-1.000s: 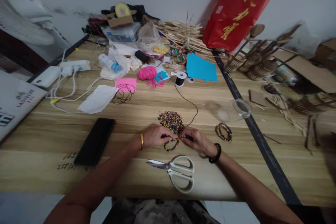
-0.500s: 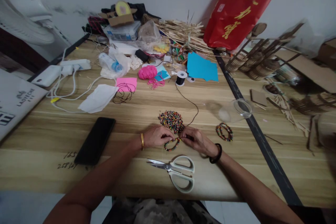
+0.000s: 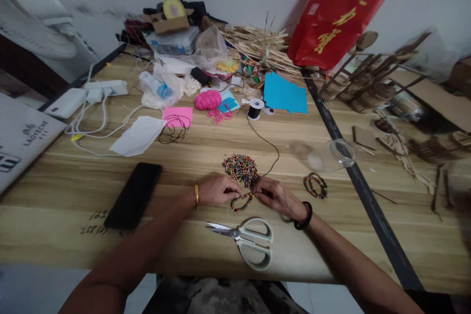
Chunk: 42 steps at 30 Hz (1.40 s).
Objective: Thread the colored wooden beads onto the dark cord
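Note:
A loop of multicoloured beads (image 3: 241,204) hangs between my two hands, low over the table. My left hand (image 3: 220,190) pinches at its upper left side with thumb and forefinger. At the upper right of the loop, my right hand (image 3: 274,195) is closed on the black cord, which runs up from the fingers to a white spool of black cord (image 3: 255,109). The exact fingertip grip is too small to make out. A pile of loose beads (image 3: 241,168) lies just beyond the hands. Scissors with pale handles (image 3: 239,235) rest, blades parted, in front of me.
To the right lie finished-looking beaded bracelets (image 3: 315,186) and a clear plastic jar (image 3: 333,154) on its side. A black phone (image 3: 134,196) is at the left. Pink yarn (image 3: 208,100), blue paper (image 3: 285,93), a power strip (image 3: 106,88) and thin wooden sticks (image 3: 257,44) sit farther back.
My left hand has shifted very slightly left at the bead loop. My right hand stays almost still on the cord. The whole view has moved a little.

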### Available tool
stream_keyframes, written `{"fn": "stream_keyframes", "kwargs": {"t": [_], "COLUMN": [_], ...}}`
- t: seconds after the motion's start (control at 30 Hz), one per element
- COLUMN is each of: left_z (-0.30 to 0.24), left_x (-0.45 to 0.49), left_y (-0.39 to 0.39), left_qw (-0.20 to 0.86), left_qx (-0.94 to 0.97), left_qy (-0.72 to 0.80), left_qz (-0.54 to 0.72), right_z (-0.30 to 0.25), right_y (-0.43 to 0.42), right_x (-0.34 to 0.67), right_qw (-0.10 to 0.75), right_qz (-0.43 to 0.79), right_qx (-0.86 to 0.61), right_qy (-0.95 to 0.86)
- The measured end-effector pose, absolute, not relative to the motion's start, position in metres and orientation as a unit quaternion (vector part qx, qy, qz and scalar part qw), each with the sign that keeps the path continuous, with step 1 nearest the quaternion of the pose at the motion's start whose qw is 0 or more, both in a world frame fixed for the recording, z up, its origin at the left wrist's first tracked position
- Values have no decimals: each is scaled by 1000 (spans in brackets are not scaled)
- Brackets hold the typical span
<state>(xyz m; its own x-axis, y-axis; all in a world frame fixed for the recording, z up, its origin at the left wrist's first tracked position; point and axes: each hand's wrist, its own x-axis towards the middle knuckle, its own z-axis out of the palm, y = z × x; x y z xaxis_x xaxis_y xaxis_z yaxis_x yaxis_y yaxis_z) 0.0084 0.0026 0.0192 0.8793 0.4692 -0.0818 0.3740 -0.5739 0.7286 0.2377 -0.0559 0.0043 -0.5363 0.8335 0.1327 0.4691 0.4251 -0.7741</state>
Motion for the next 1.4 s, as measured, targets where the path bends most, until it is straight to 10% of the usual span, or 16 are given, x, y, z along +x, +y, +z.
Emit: {"fn": "stream_keyframes", "kwargs": {"t": [1.4], "left_z": [23], "left_x": [0], "left_y": [8], "left_qw": [415], "left_qx": [885], "left_qy": [206], "left_qz": [36], "right_z": [6], "right_y": [-56], "right_x": [238], "right_qw": [256], "right_qz": [359], "right_qx": [-405], "right_qy": [-801]}}
